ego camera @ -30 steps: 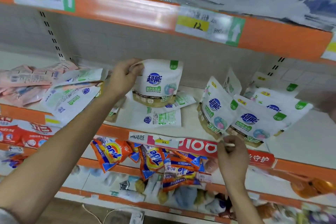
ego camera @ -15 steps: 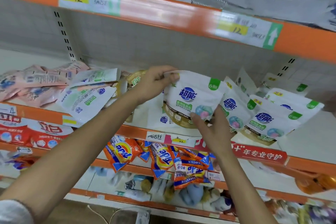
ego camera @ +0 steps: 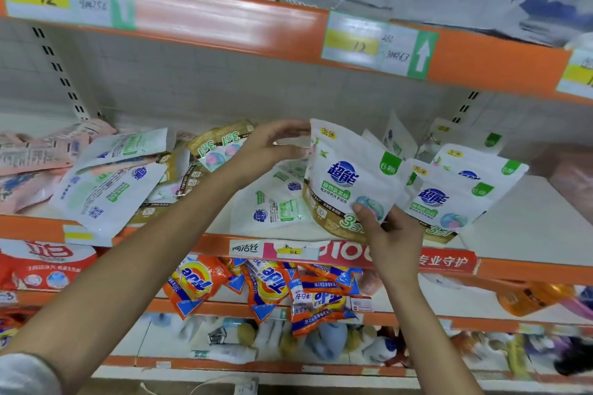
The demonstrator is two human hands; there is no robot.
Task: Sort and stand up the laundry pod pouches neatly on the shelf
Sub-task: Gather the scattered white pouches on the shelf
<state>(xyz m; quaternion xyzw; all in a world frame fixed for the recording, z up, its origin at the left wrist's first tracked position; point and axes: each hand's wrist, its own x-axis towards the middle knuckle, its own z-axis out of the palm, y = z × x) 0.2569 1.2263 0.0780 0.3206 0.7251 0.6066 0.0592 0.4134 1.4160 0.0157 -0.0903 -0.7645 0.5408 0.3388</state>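
A white laundry pod pouch (ego camera: 345, 179) with a blue logo and a gold base stands upright on the shelf (ego camera: 532, 228), held from both sides. My left hand (ego camera: 272, 146) pinches its top left corner. My right hand (ego camera: 390, 234) grips its lower right corner, thumb on the front. Right beside it stand two more upright pouches (ego camera: 449, 199), leaning back together. A loose heap of the same pouches (ego camera: 118, 179) lies flat and overlapping at the left, and one pouch lies flat (ego camera: 276, 205) behind the held one.
Pink packets (ego camera: 35, 154) lie piled at the shelf's far left. The upper shelf edge (ego camera: 224, 26) hangs low overhead with price tags. Orange detergent bags (ego camera: 256, 285) hang from the shelf below. A pink pack (ego camera: 574, 176) sits at the far right.
The held pouch has travelled right from mid-shelf and now stands against the upright pouches. My right hand rose from the shelf's front edge and took hold of its lower corner.
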